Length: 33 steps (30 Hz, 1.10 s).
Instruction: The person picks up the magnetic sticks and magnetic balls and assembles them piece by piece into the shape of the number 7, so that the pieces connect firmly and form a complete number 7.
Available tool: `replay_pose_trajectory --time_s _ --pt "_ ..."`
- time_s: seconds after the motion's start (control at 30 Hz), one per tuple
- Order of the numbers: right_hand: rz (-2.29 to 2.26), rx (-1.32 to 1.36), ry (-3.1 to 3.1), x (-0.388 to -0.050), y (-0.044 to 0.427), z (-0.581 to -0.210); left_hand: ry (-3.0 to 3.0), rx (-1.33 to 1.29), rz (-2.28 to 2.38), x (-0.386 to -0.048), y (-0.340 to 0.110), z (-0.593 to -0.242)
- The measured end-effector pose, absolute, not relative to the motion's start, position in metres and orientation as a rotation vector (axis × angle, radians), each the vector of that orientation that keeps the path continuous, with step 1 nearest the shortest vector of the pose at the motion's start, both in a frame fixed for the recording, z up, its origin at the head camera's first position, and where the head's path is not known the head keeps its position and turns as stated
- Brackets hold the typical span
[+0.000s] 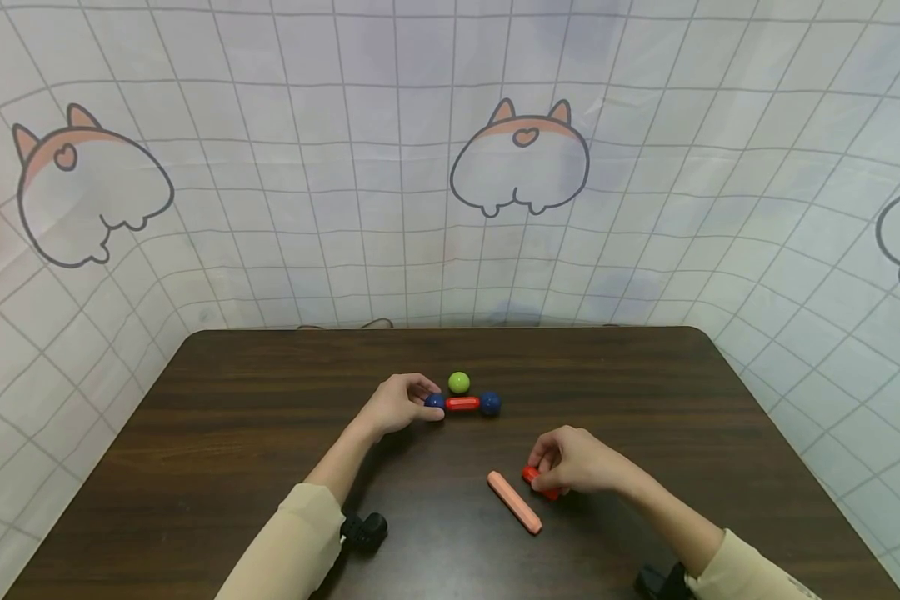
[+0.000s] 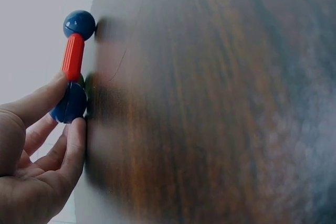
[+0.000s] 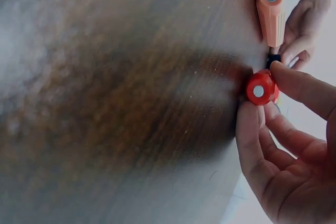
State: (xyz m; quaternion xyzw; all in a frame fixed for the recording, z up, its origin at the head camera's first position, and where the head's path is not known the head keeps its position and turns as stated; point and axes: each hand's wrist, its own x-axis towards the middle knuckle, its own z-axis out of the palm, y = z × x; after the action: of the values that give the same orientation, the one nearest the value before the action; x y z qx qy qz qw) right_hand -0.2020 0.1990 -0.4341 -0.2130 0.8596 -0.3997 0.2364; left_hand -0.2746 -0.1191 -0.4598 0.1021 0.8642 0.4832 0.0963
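Near the middle of the table, my left hand (image 1: 401, 406) pinches a dark blue ball (image 2: 71, 103) between thumb and fingers. That ball joins one end of a short red magnetic rod (image 1: 462, 403), and a second blue ball (image 1: 490, 404) sits at the rod's other end. Closer in and to the right, my right hand (image 1: 576, 461) pinches another red magnetic rod (image 3: 260, 88), whose round metal end shows in the right wrist view. A longer salmon-pink rod (image 1: 514, 502) lies on the table, left of the right hand and apart from it.
A light green ball (image 1: 459, 382) lies just behind the joined red rod. The dark wooden table (image 1: 255, 400) ends at a white grid-patterned curtain (image 1: 330, 208) at the back. Black straps with wrist cameras (image 1: 365, 531) sit at the sleeve cuffs.
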Motion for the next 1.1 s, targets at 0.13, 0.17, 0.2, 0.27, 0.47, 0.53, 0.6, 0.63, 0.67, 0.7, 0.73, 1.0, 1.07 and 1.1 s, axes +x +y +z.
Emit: replay_pose_trajectory --time_s 0.13,0.17,0.2,0.27,0.47,0.53,0.6,0.63,0.67,0.7,0.73,1.0,1.07,1.1 --pt "-1.07 -0.609 2.394 -0.203 0.199 -0.436 2.556 0.297 1.439 -0.274 -0.119 -0.458" --pt "-1.064 -0.614 2.403 -0.203 0.199 -0.436 2.555 0.296 1.439 -0.274 -0.119 -0.458" --pt "-1.058 -0.619 2.412 -0.203 0.199 -0.436 2.554 0.296 1.44 -0.274 -0.119 -0.458" --pt "-1.048 -0.626 2.425 -0.203 0.2 -0.436 2.555 0.295 1.437 -0.275 -0.119 -0.458" --pt "-1.032 -0.643 2.438 -0.203 0.202 -0.435 2.558 0.29 1.432 -0.274 -0.118 -0.457" --pt "-1.025 -0.654 2.443 -0.203 0.202 -0.436 2.558 0.29 1.429 -0.273 -0.117 -0.456" --pt "-1.024 -0.662 2.444 -0.203 0.201 -0.436 2.559 0.29 1.424 -0.273 -0.117 -0.456" --pt "-1.024 -0.665 2.441 -0.203 0.201 -0.436 2.558 0.29 1.423 -0.274 -0.117 -0.456" --pt "-1.024 -0.664 2.44 -0.203 0.201 -0.436 2.557 0.289 1.422 -0.274 -0.117 -0.456" --pt "-1.024 -0.663 2.439 -0.203 0.201 -0.435 2.556 0.289 1.422 -0.274 -0.117 -0.456" --pt "-1.027 -0.659 2.435 -0.203 0.201 -0.435 2.555 0.291 1.422 -0.274 -0.117 -0.457" --pt "-1.089 -0.651 2.389 -0.203 0.199 -0.426 2.556 0.295 1.413 -0.276 -0.117 -0.458" --pt "-1.093 -0.664 2.392 -0.205 0.197 -0.424 2.559 0.294 1.41 -0.276 -0.118 -0.459" --pt "-1.095 -0.673 2.395 -0.206 0.196 -0.422 2.561 0.29 1.408 -0.276 -0.118 -0.459"
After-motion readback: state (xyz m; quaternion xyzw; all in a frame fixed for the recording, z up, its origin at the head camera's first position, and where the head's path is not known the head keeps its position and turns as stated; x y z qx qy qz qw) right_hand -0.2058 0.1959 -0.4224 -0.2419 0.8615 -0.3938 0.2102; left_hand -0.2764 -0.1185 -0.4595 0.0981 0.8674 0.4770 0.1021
